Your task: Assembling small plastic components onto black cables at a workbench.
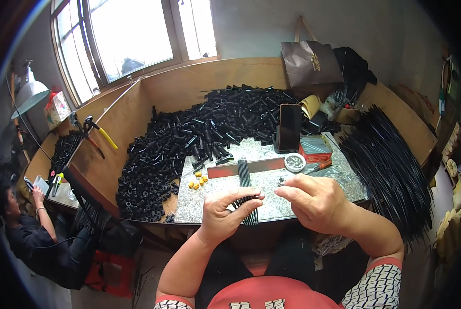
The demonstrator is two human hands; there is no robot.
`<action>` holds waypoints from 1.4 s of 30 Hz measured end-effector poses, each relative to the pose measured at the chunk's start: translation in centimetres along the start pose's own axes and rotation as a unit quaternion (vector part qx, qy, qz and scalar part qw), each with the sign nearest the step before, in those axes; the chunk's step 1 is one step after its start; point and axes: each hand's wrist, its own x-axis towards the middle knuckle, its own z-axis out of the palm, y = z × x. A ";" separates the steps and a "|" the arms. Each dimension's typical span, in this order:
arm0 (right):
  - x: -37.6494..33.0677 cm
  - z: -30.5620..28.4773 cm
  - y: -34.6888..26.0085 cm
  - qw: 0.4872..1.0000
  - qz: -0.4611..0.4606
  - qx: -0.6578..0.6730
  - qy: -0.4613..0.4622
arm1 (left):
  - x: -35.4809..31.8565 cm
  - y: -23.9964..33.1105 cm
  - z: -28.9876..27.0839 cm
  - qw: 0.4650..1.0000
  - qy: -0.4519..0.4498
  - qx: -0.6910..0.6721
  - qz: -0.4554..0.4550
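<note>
My left hand (224,212) is closed around a row of thin black rods (244,177) at the front edge of the speckled work board (217,191). Their far ends lie across a flat reddish-grey bar (266,165). Just to the right, my right hand (315,201) is held with thumb and forefinger pinched together. A tiny shiny metal piece (281,181) shows by its fingertips; whether they grip it cannot be made out. Beyond that hand sits a round white dish (294,162) of small metal bits.
Black tubular parts (215,118) are heaped at the back and left. Long black rods (390,170) pile up at right. A phone (289,126) stands by a red box (315,149), with an orange-handled screwdriver (320,166) and yellow pieces (197,181) nearby. Another person (40,242) sits far left.
</note>
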 end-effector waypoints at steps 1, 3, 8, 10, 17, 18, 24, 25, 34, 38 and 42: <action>0.0 0.0 -0.1 1.000 0.000 0.001 0.001 | 0.0 0.1 0.0 1.000 -0.001 0.007 0.001; 0.1 -0.1 -0.1 1.000 -0.001 -0.001 0.003 | 0.0 0.3 -0.1 1.000 -0.003 0.014 0.003; 0.1 -0.3 -0.1 1.000 0.001 -0.007 -0.002 | 0.1 0.1 0.1 1.000 -0.003 0.017 0.007; 0.1 -0.2 0.0 1.000 -0.003 -0.001 0.006 | 0.2 0.2 0.0 0.999 -0.007 0.032 0.008; -0.1 -0.4 0.1 1.000 -0.007 0.007 0.005 | 0.6 0.0 0.1 0.995 -0.018 0.088 0.047; -0.1 -0.4 0.0 1.000 0.009 0.006 -0.007 | 0.7 0.0 0.2 0.995 -0.020 0.088 0.047; -0.7 -0.7 0.6 0.998 0.054 0.009 -0.010 | 0.9 -0.6 0.2 0.993 -0.035 0.094 0.068; -0.7 -0.8 0.7 0.998 0.046 0.022 -0.021 | 0.9 -0.7 0.2 0.991 -0.038 0.106 0.077; -0.5 -1.8 0.9 0.999 -0.026 -0.017 -0.018 | 1.8 -0.6 0.4 0.978 -0.096 0.140 0.123; -0.1 -1.7 0.6 0.999 -0.036 0.001 -0.011 | 2.0 -0.4 0.4 0.970 -0.114 0.163 0.143; 0.2 -1.0 0.5 0.996 -0.006 0.091 -0.001 | 1.9 -0.8 0.3 0.970 -0.111 0.164 0.142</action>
